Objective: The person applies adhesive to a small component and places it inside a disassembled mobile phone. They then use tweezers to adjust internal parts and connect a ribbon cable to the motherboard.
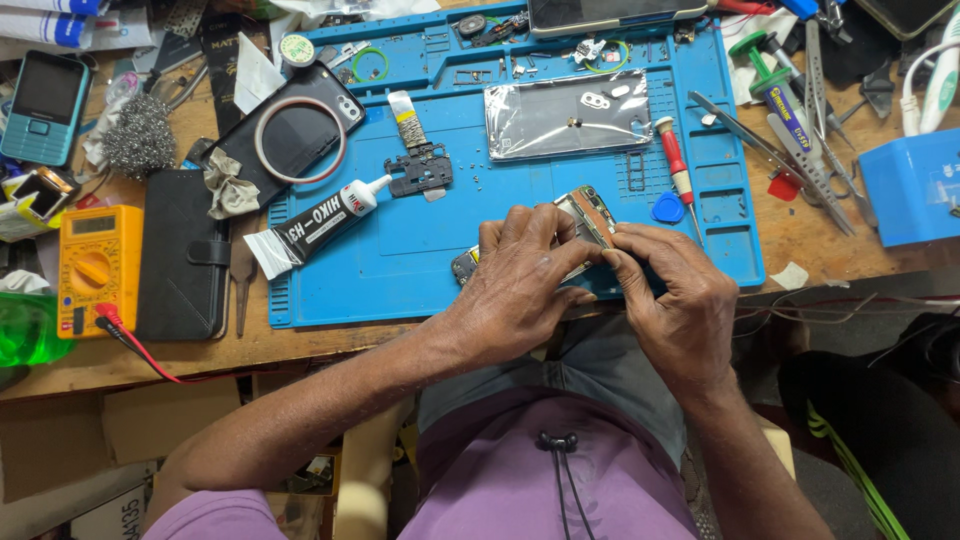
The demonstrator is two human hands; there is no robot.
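My left hand (525,275) and my right hand (672,300) were close together over the near edge of the blue mat (420,260). In front of them, the middle of the mat was mostly bare, so a hand could pass there. To the left, the glue tube (318,217) lay slanted across the mat edge and blocked this side. Further ahead, the black bracket (420,170) and the silver phone panel (567,115) took the room. To the right, the red screwdriver (678,170) and the blue pick (668,208) lay near my right hand. Beyond the mat, tweezers (770,155) crowded the table (800,235).
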